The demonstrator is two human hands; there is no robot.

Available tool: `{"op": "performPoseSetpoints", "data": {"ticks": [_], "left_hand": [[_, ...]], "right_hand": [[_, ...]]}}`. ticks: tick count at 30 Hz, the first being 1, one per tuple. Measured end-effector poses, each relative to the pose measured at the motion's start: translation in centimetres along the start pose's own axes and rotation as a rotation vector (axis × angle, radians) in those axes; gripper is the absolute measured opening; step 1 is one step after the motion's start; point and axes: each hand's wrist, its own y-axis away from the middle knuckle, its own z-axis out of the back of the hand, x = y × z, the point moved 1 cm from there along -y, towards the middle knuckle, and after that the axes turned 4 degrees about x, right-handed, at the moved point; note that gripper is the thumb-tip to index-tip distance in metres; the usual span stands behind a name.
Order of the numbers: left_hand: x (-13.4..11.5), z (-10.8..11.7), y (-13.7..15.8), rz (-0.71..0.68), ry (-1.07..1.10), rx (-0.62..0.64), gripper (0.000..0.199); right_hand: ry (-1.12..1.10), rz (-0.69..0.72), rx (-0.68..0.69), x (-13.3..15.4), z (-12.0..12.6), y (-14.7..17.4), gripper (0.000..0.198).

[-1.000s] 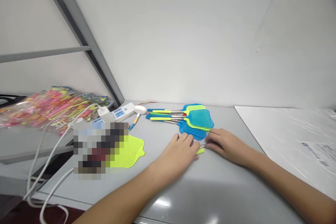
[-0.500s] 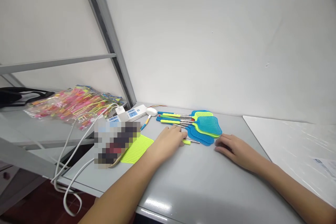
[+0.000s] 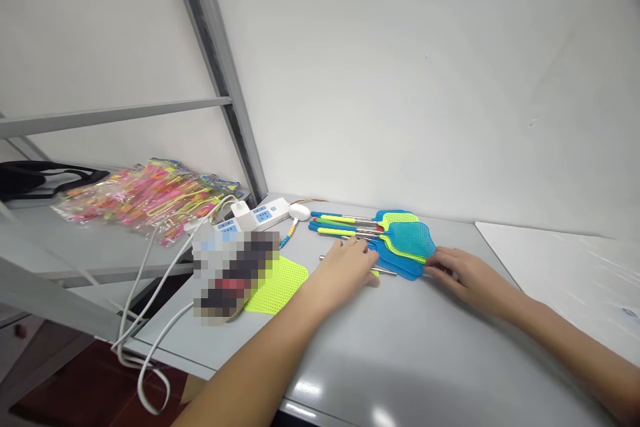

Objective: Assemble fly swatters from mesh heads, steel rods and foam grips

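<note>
Several fly swatters lie in a stack near the wall, with blue and lime grips, metal shafts and mesh heads; a blue fly swatter head (image 3: 413, 240) is on top. My left hand (image 3: 350, 268) is curled palm down over loose metal shafts in front of the stack. A lime-grip handle (image 3: 376, 273) shows under its fingertips, and a metal rod end pokes out at its left. My right hand (image 3: 459, 272) has its bent fingers and thumb closed at the right edge of the swatter heads. A lone lime mesh swatter head (image 3: 280, 285) lies left of my left forearm.
A blurred-out object (image 3: 235, 277) partly covers the lime head. White power strips (image 3: 267, 213) with cables (image 3: 150, 373) sit behind it. Plastic-bagged colourful items (image 3: 155, 193) fill the left shelf. A white sheet (image 3: 560, 267) lies at right on the grey table (image 3: 425, 353).
The view has shifted, moving the scene slightly right. My right hand has closed in on the edge of the swatter heads. My left hand stays over the loose shafts, where a rod end now shows.
</note>
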Motion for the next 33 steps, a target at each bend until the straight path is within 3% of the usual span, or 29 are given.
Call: {"op": "performPoseSetpoints", "data": {"ticks": [7, 12, 18, 23, 33], "left_hand": [[-3.6, -0.7, -0.2, -0.086, -0.038, -0.137, 0.029], [-3.4, -1.8, -0.3, 0.005, -0.045, -0.210, 0.039], [-2.8, -3.0, -1.2, 0.124, 0.044, -0.105, 0.055], [-2.8, -3.1, -1.7, 0.118, 0.088, -0.101, 0.061], [-2.4, -3.2, -2.0, 0.062, 0.184, -0.065, 0.059]], "right_hand": [[0.248, 0.122, -0.078, 1.6, 0.5, -7.6, 0.029], [0.237, 0.152, -0.053, 2.4, -0.8, -12.1, 0.027], [0.162, 0.129, -0.014, 1.4, -2.6, -13.1, 0.021], [0.138, 0.095, -0.005, 0.2, -2.4, -13.5, 0.021], [0.037, -0.037, -0.020, 0.8, -2.1, -13.7, 0.019]]}}
